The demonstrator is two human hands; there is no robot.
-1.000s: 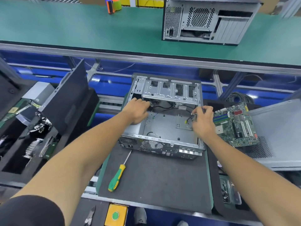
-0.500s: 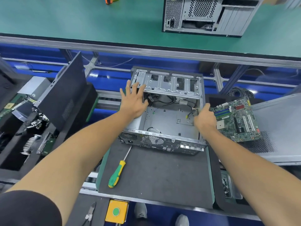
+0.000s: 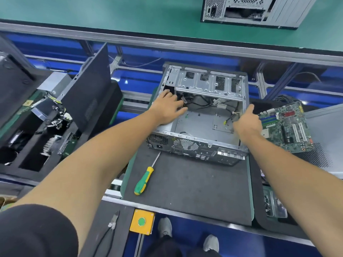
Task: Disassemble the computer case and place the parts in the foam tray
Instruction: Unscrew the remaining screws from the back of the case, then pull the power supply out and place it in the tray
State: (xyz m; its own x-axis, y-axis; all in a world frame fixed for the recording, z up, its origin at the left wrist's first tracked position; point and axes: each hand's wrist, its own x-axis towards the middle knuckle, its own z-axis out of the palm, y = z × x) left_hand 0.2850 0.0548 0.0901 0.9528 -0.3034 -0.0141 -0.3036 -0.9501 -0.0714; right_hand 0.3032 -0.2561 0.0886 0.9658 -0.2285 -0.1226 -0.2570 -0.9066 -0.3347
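Dark mat (image 3: 194,184), computer case (image 3: 202,125) edges under both hands

I count two computer cases: the open one (image 3: 202,115) at centre frame and a closed one (image 3: 256,12) at the top right. One motherboard (image 3: 289,127) lies at right. One screwdriver (image 3: 144,179) sits below centre, one pair of cutters (image 3: 114,221) at the bottom, one yellow button box (image 3: 142,222) beside them. One foam tray (image 3: 27,145) fills the left. My two hands, left hand (image 3: 168,108) and right hand (image 3: 246,123), and my two shoes (image 3: 165,227).
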